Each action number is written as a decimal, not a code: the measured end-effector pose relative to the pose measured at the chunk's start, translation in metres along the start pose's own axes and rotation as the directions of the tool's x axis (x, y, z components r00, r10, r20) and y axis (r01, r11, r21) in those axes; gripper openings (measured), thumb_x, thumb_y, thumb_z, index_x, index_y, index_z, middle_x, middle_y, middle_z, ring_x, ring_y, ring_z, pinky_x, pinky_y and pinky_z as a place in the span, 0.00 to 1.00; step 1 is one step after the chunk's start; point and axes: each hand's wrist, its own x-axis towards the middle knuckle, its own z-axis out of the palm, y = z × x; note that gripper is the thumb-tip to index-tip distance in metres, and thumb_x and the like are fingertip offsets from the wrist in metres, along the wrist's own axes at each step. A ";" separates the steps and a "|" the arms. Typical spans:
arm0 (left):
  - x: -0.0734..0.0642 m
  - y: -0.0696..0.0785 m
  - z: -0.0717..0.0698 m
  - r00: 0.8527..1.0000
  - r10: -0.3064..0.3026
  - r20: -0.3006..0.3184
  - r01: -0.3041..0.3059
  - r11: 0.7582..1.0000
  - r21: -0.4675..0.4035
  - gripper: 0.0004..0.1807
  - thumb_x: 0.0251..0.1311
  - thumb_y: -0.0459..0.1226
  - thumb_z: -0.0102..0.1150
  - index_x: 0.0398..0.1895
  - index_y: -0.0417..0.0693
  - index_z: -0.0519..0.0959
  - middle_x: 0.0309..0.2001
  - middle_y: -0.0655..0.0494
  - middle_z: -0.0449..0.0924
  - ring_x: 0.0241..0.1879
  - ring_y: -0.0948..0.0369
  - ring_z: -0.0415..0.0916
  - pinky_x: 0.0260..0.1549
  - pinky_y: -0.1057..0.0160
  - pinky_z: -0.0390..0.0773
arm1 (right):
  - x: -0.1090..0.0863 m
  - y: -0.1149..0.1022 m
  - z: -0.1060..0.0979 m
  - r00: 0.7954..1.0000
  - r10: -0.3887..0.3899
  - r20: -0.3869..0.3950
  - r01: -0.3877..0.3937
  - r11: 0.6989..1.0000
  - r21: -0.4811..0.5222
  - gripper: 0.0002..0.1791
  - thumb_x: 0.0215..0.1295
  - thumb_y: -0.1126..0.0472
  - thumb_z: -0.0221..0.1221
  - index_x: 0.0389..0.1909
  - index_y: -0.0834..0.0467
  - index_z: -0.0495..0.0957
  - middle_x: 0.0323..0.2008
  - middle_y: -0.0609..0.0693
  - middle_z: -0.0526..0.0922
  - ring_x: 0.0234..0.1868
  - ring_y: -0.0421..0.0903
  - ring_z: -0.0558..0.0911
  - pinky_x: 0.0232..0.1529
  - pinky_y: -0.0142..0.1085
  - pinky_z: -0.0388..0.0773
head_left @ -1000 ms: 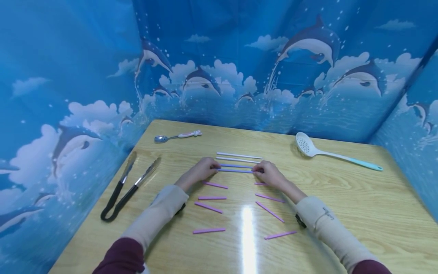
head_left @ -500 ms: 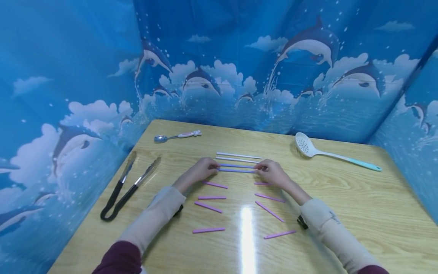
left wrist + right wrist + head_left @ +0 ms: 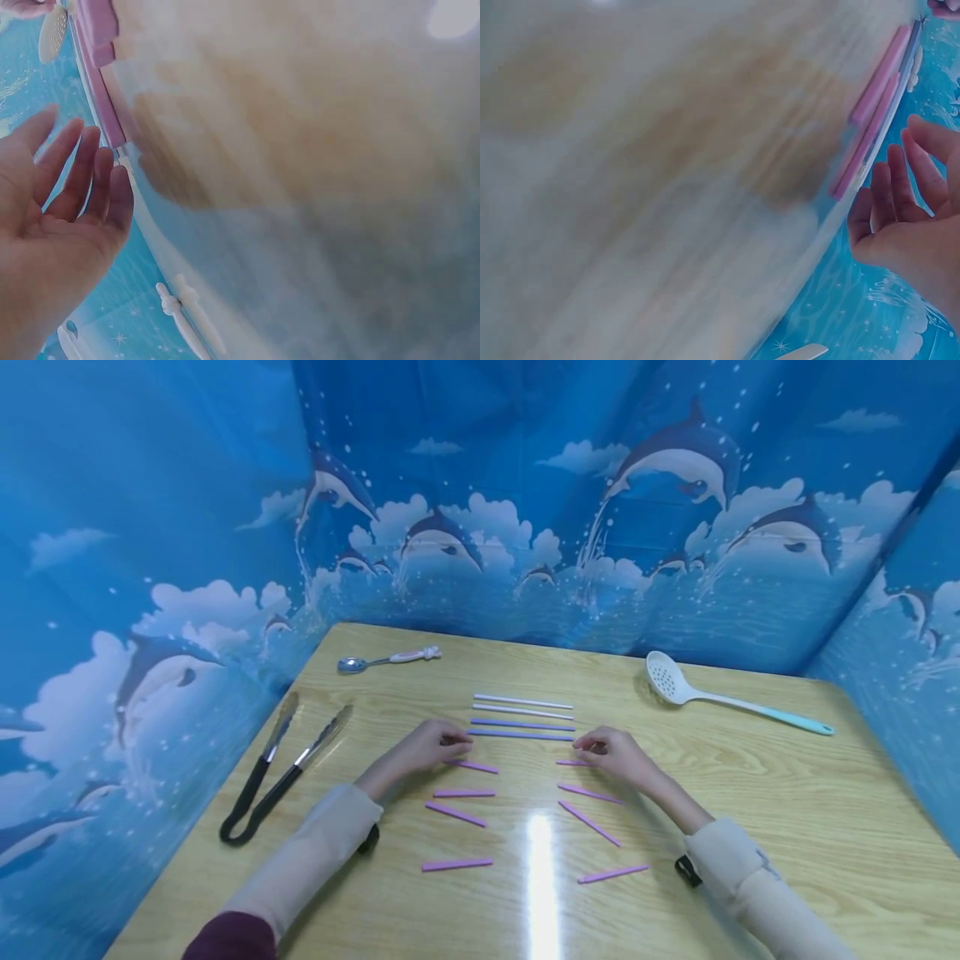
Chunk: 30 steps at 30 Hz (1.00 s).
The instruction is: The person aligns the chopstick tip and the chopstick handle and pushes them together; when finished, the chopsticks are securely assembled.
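Two long blue-violet sticks (image 3: 521, 735) lie level on the wooden table, just nearer than two white sticks (image 3: 522, 712) parallel to them. My left hand (image 3: 423, 748) hovers by the left ends of the blue sticks, over a short pink stick (image 3: 480, 767), and holds nothing. By their right ends is my right hand (image 3: 618, 755), also holding nothing and partly covering another pink stick (image 3: 570, 762). In the left wrist view the fingers of the left hand (image 3: 67, 195) are loosely bent. The right wrist view shows the right hand (image 3: 907, 202) likewise relaxed.
Several more short pink sticks lie in two columns, left (image 3: 465, 792) and right (image 3: 590, 823). Black-handled tongs (image 3: 258, 789) lie at the left, a spoon (image 3: 397, 657) at the back left, a slotted spoon (image 3: 675, 683) at the back right. A dolphin-print curtain (image 3: 480, 460) stands behind the table.
Both hands have let go of the blue-violet sticks and drawn apart and nearer: the left to the left, the right to the right. The sticks' ends are now uncovered.
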 end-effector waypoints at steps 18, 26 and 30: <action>-0.004 -0.006 0.000 0.993 0.041 0.113 -0.045 0.999 0.029 0.13 0.55 0.36 0.66 0.43 0.40 0.82 0.39 0.51 0.82 0.39 0.61 0.78 0.42 0.68 0.78 | -0.009 0.016 0.005 0.998 -0.036 0.043 0.038 0.999 -0.027 0.07 0.60 0.67 0.62 0.37 0.66 0.82 0.31 0.51 0.82 0.32 0.40 0.77 0.33 0.30 0.75; -0.003 -0.007 0.000 0.986 0.090 0.139 -0.100 0.993 0.067 0.09 0.56 0.34 0.65 0.39 0.41 0.84 0.34 0.54 0.81 0.35 0.65 0.76 0.38 0.71 0.77 | -0.007 0.018 0.008 0.998 -0.057 0.026 0.058 0.997 -0.053 0.02 0.59 0.70 0.61 0.32 0.64 0.82 0.27 0.48 0.79 0.29 0.37 0.74 0.30 0.29 0.74; -0.004 -0.006 0.000 0.984 0.103 0.143 -0.113 0.992 0.064 0.08 0.56 0.34 0.64 0.38 0.41 0.84 0.33 0.55 0.81 0.34 0.65 0.75 0.38 0.70 0.77 | -0.007 0.017 0.007 0.998 -0.062 0.029 0.063 0.996 -0.056 0.02 0.59 0.69 0.61 0.32 0.64 0.82 0.27 0.48 0.79 0.29 0.37 0.74 0.30 0.29 0.74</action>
